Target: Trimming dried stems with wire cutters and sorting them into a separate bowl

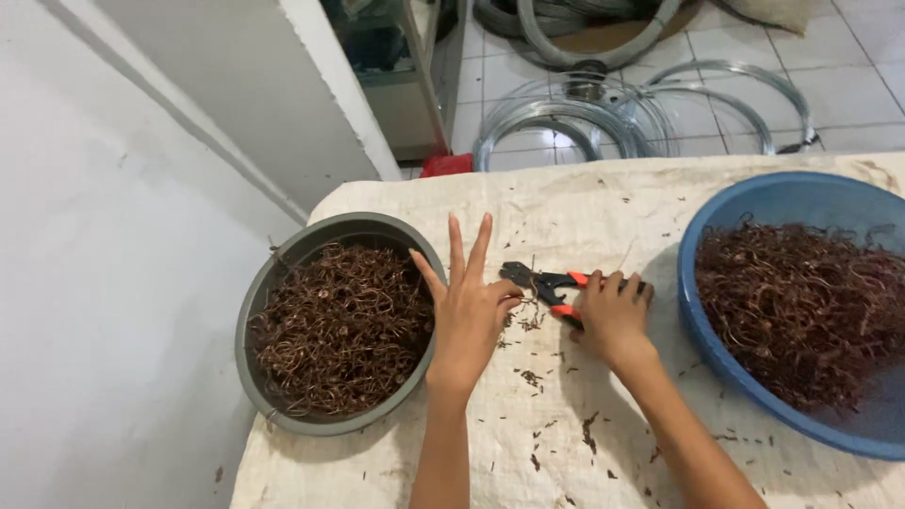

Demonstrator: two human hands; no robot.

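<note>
White woven sacking (584, 203) covers the table. Right hand (613, 316) grips red-handled black pliers (551, 281) at centre. Left hand (468, 311), fingers spread, thumb pinching toward the plier jaws. Grey round basin of brown wire loops (339, 330) at 9 o'clock, blue plastic basin (801, 302) at 3.

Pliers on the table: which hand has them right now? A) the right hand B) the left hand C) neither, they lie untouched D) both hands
A: the right hand is wrapped round the orange handles of the pliers, while the left hand has its fingers spread beside the grey bowl, its thumb and forefinger pinching something small near the pliers' tip.
</note>
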